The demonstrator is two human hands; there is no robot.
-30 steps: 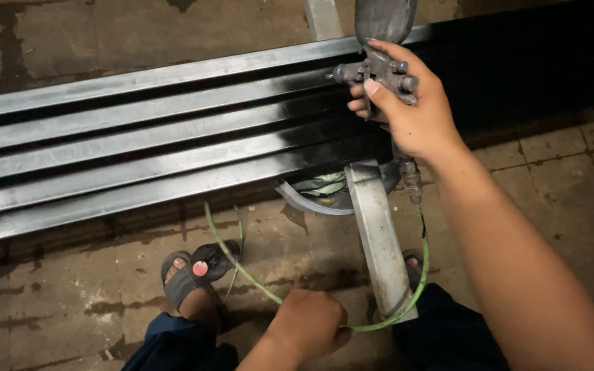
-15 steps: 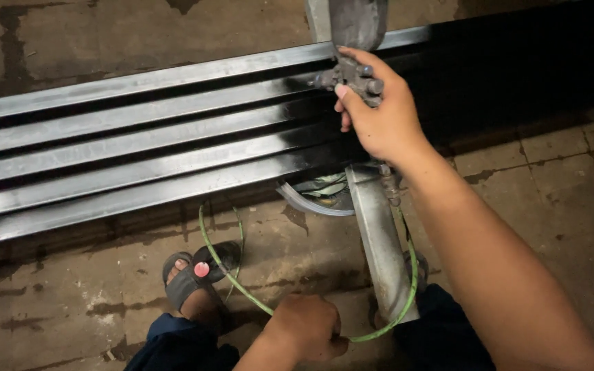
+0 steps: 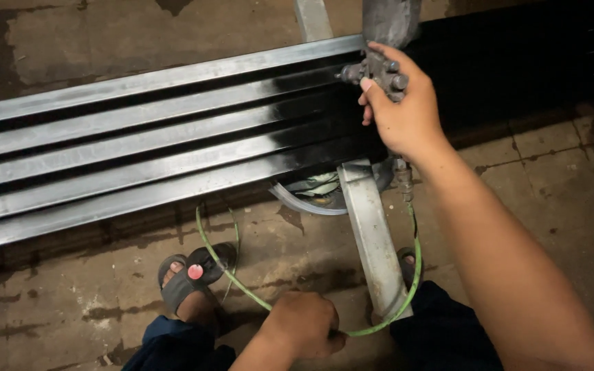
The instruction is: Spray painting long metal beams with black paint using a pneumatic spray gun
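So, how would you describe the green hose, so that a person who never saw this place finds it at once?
Start at the long metal bars lying across the floor, partly painted black. Below them, a grey beam runs toward the person's legs. The green hose loops around its near end, from the left hand up toward the spray gun; it is the only thin, bright green thing there.

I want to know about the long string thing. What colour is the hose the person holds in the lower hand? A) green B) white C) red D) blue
A: the left hand is closed around a thin green hose that loops up towards the spray gun in the right hand.
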